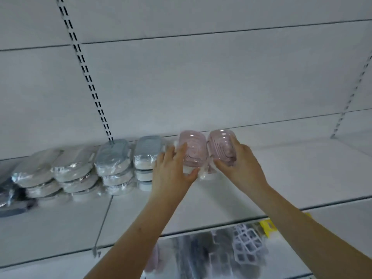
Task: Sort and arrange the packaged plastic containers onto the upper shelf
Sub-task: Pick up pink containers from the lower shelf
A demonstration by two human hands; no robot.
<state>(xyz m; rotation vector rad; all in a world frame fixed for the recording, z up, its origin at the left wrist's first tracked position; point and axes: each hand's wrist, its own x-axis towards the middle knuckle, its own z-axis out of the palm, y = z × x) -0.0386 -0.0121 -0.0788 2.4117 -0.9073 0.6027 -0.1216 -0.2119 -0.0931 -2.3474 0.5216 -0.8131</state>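
- Our left hand (174,165) holds the left pink container (193,150), fingers laid along its left side and thumb hooked under its near end.
- Our right hand (240,162) grips the right pink container (222,146), fingers curled over its far side, thumb pressed on the near edge.
- Both pink containers sit side by side, touching, on the upper shelf (281,170), just right of the blue-lidded stack (145,160).
- Left of that stack stands a second blue-lidded stack (113,158), then two grey wrapped stacks (58,170), and dark packs (10,198) at the far left.
- Below the shelf edge, blurred goods (231,252) lie on a lower level; we cannot tell what they are.
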